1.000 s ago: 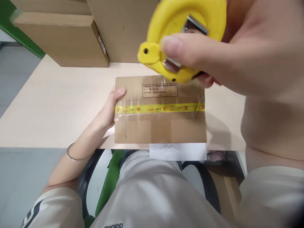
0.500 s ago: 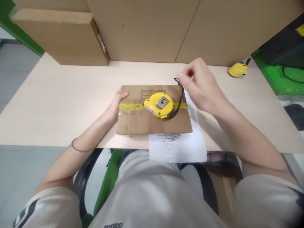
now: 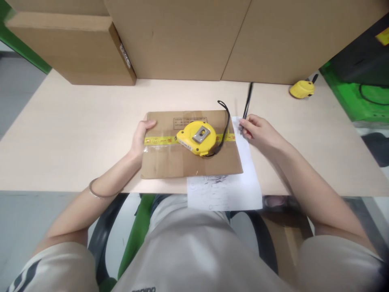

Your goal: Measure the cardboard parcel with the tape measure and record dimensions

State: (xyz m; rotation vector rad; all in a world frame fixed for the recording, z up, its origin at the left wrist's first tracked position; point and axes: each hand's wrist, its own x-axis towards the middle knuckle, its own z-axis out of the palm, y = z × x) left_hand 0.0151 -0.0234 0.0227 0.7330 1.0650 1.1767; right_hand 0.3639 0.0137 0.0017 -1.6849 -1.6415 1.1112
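My left hand (image 3: 140,138) grips the left edge of a flat cardboard box (image 3: 164,164), thumb on top. A strip of printed yellow tape (image 3: 154,140) crosses the box. On it lies a yellow tape measure (image 3: 190,129), metal belt clip upward, its black wrist strap (image 3: 226,121) curling past the box's right side. My right hand (image 3: 257,129) is just right of the box, fingers pinching a slim black pen (image 3: 249,99) that points up and away. Beneath the box, a white paper (image 3: 240,194) with dark handwriting sticks out and overhangs the table edge.
Big cardboard boxes (image 3: 182,40) stand along the back of the table (image 3: 60,146). A smaller carton (image 3: 73,52) is at the back left. Another yellow tape measure (image 3: 301,89) sits at the back right, near a green surface (image 3: 364,103) and a black case (image 3: 358,59).
My right hand has come down toward me from above the wrist strap; the pen now shows in its fingers. The box and tape measure have shifted slightly left in view.
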